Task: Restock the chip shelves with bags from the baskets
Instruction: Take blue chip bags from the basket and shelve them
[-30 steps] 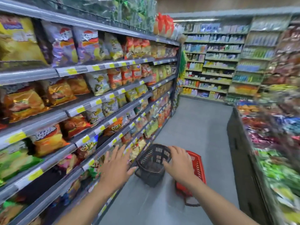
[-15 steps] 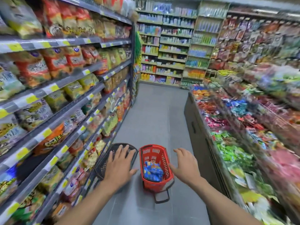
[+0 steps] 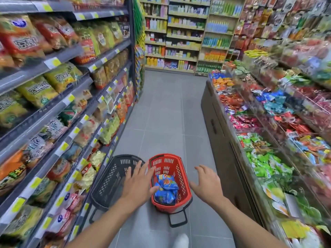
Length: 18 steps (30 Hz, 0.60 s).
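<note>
Currently: blue chip bags (image 3: 166, 189) lie heaped in the bottom of the red basket (image 3: 180, 174), towards its near end. The red basket stands on the grey tiled floor (image 3: 161, 113) mid-aisle, its dark handle (image 3: 177, 219) folded down onto the tiles at the near end. The black basket (image 3: 109, 183) stands just beside it on the left, the rims touching or nearly so; I cannot tell which. Left hand (image 3: 138, 185): palm down, fingers spread and straight, holding nothing. It hovers over the adjoining rims of the two baskets with the thumb tip at the edge of the blue bags; contact cannot be confirmed. Right hand (image 3: 208, 183): palm down, fingers loosely spread, holding nothing, in the air just to the right of the red basket and clear of its rim. Both forearms are bare. Chip shelves (image 3: 53, 108) run along the left side of the aisle in several tiers, packed with orange, yellow, green and red bags, with yellow price tags on the rails; the lowest tiers are just beside the black basket. Sweets bins (image 3: 268, 140) with clear fronts line the right side, filled with mixed wrapped pieces. Back shelves (image 3: 182, 36) at the aisle end carry bottles. One white shoe (image 3: 180, 241) shows at the bottom edge.
</note>
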{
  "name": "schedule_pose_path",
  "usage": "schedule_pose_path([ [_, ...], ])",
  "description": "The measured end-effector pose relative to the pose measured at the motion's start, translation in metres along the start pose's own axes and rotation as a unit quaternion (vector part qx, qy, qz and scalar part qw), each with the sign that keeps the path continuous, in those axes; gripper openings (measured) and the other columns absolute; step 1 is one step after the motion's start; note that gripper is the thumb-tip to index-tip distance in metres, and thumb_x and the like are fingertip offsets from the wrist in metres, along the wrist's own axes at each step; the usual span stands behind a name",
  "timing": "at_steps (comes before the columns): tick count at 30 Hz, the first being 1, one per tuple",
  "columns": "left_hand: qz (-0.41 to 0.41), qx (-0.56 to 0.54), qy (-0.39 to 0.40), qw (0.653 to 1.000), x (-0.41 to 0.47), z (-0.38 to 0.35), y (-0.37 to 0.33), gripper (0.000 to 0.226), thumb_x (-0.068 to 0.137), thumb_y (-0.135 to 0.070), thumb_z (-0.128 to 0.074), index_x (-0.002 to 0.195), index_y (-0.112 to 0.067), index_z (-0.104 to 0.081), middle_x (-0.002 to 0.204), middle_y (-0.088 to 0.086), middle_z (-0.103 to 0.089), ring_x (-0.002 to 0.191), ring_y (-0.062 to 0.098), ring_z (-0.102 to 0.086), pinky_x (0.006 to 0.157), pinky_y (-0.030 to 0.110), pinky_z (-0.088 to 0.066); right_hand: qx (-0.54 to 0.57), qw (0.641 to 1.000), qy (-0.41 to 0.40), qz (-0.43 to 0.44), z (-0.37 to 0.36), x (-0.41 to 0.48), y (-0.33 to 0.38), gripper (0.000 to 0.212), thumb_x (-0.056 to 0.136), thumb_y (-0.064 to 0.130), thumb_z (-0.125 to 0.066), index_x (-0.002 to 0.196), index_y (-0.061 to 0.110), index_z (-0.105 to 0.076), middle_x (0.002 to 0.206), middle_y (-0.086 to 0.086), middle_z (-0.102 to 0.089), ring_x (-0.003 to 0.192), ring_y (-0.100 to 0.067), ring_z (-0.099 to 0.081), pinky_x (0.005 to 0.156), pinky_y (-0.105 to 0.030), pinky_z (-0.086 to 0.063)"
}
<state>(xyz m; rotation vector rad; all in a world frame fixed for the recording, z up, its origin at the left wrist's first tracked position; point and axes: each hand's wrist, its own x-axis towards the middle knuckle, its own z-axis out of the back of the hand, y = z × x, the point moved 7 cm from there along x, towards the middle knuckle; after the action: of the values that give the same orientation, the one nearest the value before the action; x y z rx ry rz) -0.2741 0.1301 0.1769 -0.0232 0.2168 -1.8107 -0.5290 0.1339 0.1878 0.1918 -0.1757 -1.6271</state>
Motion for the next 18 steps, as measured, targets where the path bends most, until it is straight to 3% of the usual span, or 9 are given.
schedule_pose_path([
  [4,0.016,-0.007,0.044,0.999,0.074,-0.031,0.004,0.084,0.098,-0.070,-0.042,0.166,-0.031,-0.012,0.175,0.002,-0.002,0.162,0.025,0.004,0.129,0.054,-0.002,0.014,0.999,0.048,-0.001,-0.041,0.071,-0.023,0.066,0.089,0.055,-0.062,0.144,0.022,-0.048,0.146,0.001,-0.051,0.136,-0.020,-0.047,0.115,-0.040,-0.035],
  [7,0.042,-0.020,0.061,0.997,0.133,-0.052,0.007,0.094,0.086,-0.081,-0.023,0.165,-0.032,-0.014,0.175,0.001,-0.004,0.162,0.025,0.002,0.129,0.053,-0.004,0.029,0.995,0.099,-0.007,-0.080,0.131,-0.044,0.071,0.088,0.055,-0.062,0.147,0.021,-0.045,0.148,0.000,-0.049,0.136,-0.021,-0.047,0.116,-0.039,-0.037],
  [11,0.068,-0.044,0.097,0.992,0.202,-0.085,0.016,0.084,0.097,-0.069,-0.046,0.165,-0.031,-0.015,0.175,0.002,-0.006,0.161,0.026,0.000,0.129,0.051,-0.006,0.031,0.985,0.169,-0.006,-0.139,0.203,-0.068,0.071,0.087,0.053,-0.064,0.146,0.017,-0.047,0.145,-0.005,-0.051,0.130,-0.025,-0.051,0.111,-0.041,-0.043],
  [15,0.081,-0.063,0.103,0.989,0.252,-0.124,0.033,0.082,0.098,-0.067,-0.048,0.165,-0.033,-0.016,0.175,0.000,-0.009,0.161,0.025,-0.003,0.129,0.049,-0.009,0.052,0.972,0.227,-0.017,-0.190,0.250,-0.079,0.060,0.086,0.048,-0.062,0.137,0.020,-0.052,0.135,-0.003,-0.056,0.120,-0.026,-0.057,0.099,-0.041,-0.051],
  [18,0.086,-0.064,0.127,0.986,0.282,-0.168,0.049,0.081,0.098,-0.066,-0.049,0.165,-0.034,-0.016,0.174,0.000,-0.010,0.161,0.023,-0.002,0.130,0.048,-0.009,0.062,0.963,0.262,-0.027,-0.238,0.267,-0.084,0.056,0.088,0.040,-0.064,0.139,0.022,-0.051,0.137,-0.001,-0.053,0.126,-0.024,-0.053,0.102,-0.037,-0.045],
])
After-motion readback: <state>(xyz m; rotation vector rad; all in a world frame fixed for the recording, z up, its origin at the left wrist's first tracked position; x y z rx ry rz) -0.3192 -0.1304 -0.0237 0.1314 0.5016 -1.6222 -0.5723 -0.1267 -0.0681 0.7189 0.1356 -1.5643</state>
